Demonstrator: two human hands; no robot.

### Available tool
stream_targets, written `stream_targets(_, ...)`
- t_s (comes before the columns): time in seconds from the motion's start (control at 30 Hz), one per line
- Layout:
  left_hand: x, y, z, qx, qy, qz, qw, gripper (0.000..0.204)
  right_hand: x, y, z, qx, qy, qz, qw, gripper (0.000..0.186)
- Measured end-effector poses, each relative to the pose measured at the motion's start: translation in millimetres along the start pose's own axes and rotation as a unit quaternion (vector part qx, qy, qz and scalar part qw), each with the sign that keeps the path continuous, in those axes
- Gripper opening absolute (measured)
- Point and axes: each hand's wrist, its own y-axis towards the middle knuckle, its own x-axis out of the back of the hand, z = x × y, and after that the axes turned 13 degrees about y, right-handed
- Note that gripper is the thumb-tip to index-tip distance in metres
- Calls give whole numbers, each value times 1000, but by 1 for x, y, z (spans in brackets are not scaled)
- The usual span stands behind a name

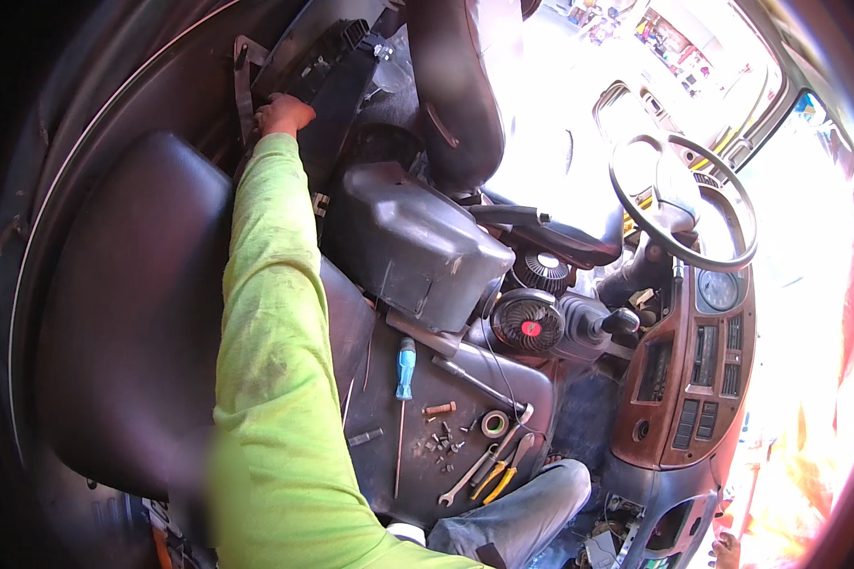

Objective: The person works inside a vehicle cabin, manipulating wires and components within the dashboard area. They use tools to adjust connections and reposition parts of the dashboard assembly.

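My left hand [285,116], in a green sleeve, reaches behind the black seat cushions [133,303] to a metal bracket [244,71] beside a dark panel [318,66]. Its fingers are curled there; what they grip is unclear. My right hand [726,552] shows partly at the lower right edge, its grip unclear. Below the grey plastic cover [417,247], a blue-handled screwdriver [405,370], a wrench [474,474], yellow-handled pliers [498,484], a tape roll [494,424], a bolt [440,409] and several small screws lie on a black cushion.
The vehicle cab has another seat [455,85], a steering wheel [750,232], two small fans [529,322], a gear lever [620,322] and a brown dashboard panel [655,446]. My bent knee [555,488] is at the bottom; bright openings fill the right side.
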Motion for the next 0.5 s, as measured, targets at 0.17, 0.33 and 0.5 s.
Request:
stream_targets(0.17, 11, -6, 2, -3, -23, -36, 999, 60, -8, 19, 5, -8, 4, 15, 1000, 50)
stream_targets(0.33, 19, -18, -11, -135, -10, -83, 987, 32, -28, 33, -4, -23, 15, 31, 999, 49)
stream_targets(0.5, 0, -24, -25, -236, 67, -68, 967, 30, -49, 42, -10, -34, 20, 46, 998, 48)
